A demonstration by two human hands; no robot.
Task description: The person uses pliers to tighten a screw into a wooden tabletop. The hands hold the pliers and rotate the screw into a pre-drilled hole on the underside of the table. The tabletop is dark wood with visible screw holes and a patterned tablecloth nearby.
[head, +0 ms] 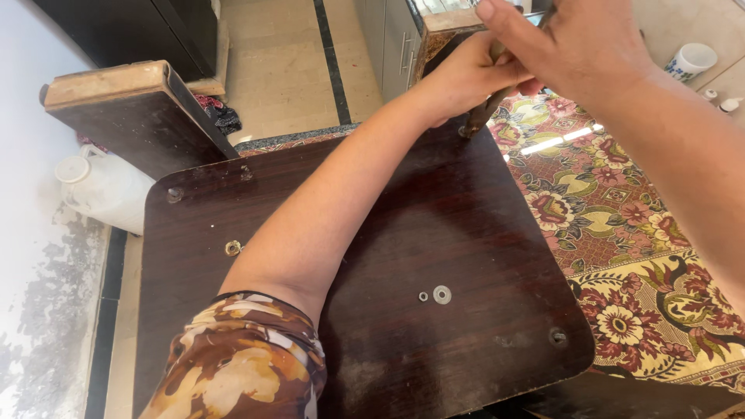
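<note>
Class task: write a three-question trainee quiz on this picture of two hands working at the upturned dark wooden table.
1. True or false: both hands meet at the table's far right corner.
2. Which lies loose on the panel: A a washer, B a hammer, C a cup?
3. What covers the floor on the right?

Key:
1. True: left hand and right hand grip there on the wooden panel.
2. A, the washer.
3. A floral rug.
</note>
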